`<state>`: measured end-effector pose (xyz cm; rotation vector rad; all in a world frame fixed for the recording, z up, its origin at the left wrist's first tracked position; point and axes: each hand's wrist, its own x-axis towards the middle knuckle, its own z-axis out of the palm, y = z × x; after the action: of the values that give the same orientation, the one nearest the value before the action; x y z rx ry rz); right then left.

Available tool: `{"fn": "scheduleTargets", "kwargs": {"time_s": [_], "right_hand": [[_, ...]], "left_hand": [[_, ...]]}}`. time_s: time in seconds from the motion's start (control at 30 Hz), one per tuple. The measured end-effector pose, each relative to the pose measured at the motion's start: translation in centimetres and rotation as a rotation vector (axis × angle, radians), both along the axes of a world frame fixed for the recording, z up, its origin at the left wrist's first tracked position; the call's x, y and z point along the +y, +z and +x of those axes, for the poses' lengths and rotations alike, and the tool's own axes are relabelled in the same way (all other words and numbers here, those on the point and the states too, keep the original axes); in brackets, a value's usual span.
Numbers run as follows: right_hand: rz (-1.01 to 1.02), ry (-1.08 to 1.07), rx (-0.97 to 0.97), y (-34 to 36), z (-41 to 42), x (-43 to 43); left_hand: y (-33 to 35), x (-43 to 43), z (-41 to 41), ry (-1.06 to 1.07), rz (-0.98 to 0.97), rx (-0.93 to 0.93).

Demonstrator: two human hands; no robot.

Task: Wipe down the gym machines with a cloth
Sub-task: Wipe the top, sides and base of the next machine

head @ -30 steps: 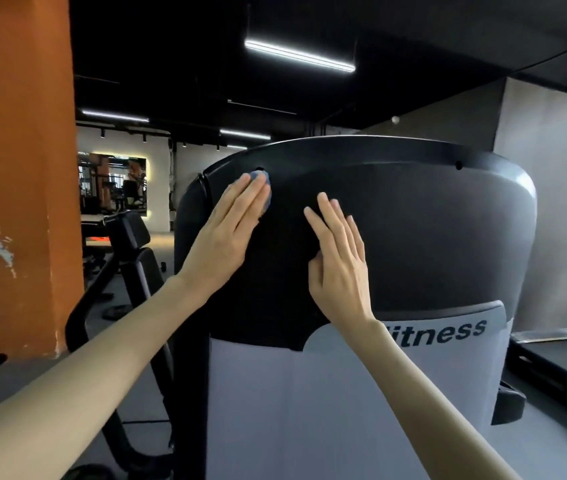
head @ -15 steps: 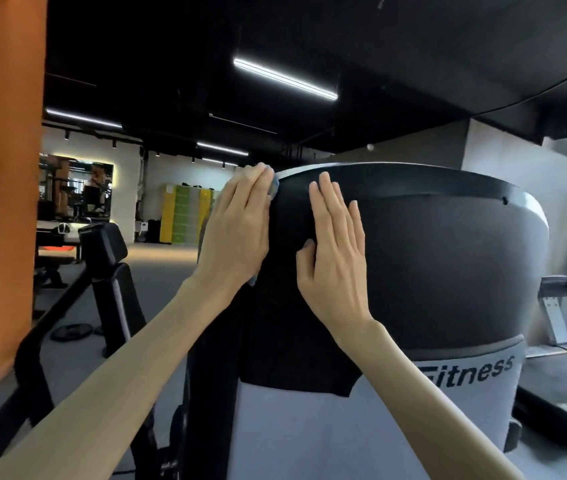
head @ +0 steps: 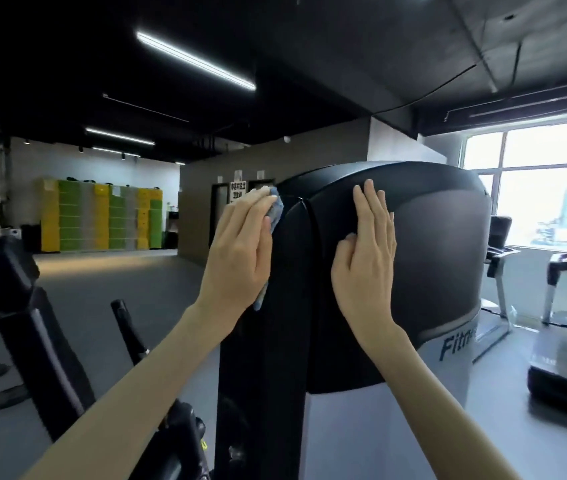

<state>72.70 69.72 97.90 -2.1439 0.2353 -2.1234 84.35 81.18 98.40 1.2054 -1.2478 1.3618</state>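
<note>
The left hand (head: 240,251), held flat, presses the blue cloth (head: 276,211) onto the side edge of the black shroud (head: 441,265); the right hand (head: 366,258) lies flat on its face, probably bracing.

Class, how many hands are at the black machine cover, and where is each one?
2. The left hand presses a blue cloth flat against the left edge of the black cover. The right hand lies flat on its front, holding nothing.
</note>
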Motion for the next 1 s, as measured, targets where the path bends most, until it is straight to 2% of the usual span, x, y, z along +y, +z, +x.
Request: {"fn": "scheduleTargets", "kwargs": {"time_s": [0.13, 0.2, 0.3, 0.47, 0.57, 0.73, 0.9, 1.0], "right_hand": [[0.025, 0.039, 0.005, -0.5, 1.2, 2.6], [-0.03, -0.08, 0.043, -1.0, 2.1, 3.4], [-0.043, -0.205, 0.034, -1.1, 2.8, 3.3], [-0.075, -0.22, 0.003, -1.2, 2.9, 3.1], [-0.063, -0.215, -0.003, -1.2, 3.0, 3.3], [-0.056, -0.212, 0.002, -1.1, 2.9, 3.4], [-0.01, -0.204, -0.035, -1.2, 3.2, 3.7], [0.023, -0.132, -0.024, -1.3, 2.8, 3.7]], "left_hand": [[-1.7, 0.1, 2.2, -0.122, -0.042, 0.348], [-1.8, -0.3, 2.2, -0.175, -0.072, 0.425], [-1.3, -0.5, 1.2, -0.198, -0.086, 0.43], [-0.4, -0.3, 0.4, -0.207, -0.019, 0.231], [-0.1, -0.3, 1.5, -0.21, 0.0, 0.192], [0.1, -0.7, 2.6, -0.351, -0.104, 0.425], [-1.0, -0.7, 2.9, -0.47, -0.098, 0.479], [-2.2, -0.6, 3.4, -0.55, -0.117, 0.593]]}}
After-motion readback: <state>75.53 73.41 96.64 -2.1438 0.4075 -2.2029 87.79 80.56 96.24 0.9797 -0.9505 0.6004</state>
